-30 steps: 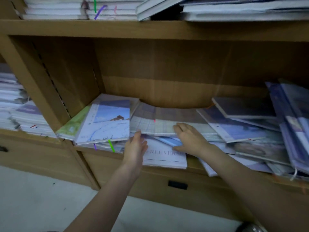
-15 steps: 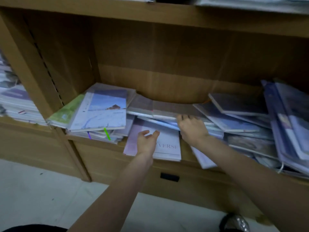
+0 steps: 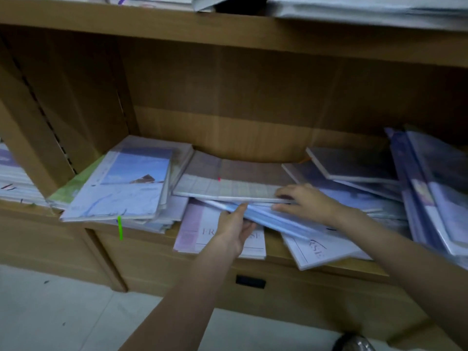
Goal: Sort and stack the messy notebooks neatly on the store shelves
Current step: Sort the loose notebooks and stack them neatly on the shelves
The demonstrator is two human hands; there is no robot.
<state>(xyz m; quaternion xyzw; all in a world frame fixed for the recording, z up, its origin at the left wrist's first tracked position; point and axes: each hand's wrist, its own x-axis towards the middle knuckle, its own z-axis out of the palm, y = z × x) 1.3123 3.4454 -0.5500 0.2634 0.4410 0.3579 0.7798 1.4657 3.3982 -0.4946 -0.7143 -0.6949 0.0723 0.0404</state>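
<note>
A messy spread of notebooks lies on the wooden shelf. In the middle, a grid-patterned notebook lies on top of a thin blue notebook. My right hand holds the grid notebook's front edge, fingers on top and thumb beneath. My left hand grips the blue notebook's left end, thumb on its upper side. Under them a lilac and white notebook overhangs the shelf edge. A sky-picture notebook tops the pile at the left.
More notebooks lean and overlap at the right, one white one jutting past the shelf front. The upper shelf board carries stacks. A side panel separates another bay of stacks. Below is a drawer slot.
My left hand has moved up from the lilac notebook and taken hold of the blue notebook. My right hand now lifts the grid notebook's edge, its thumb under it.
</note>
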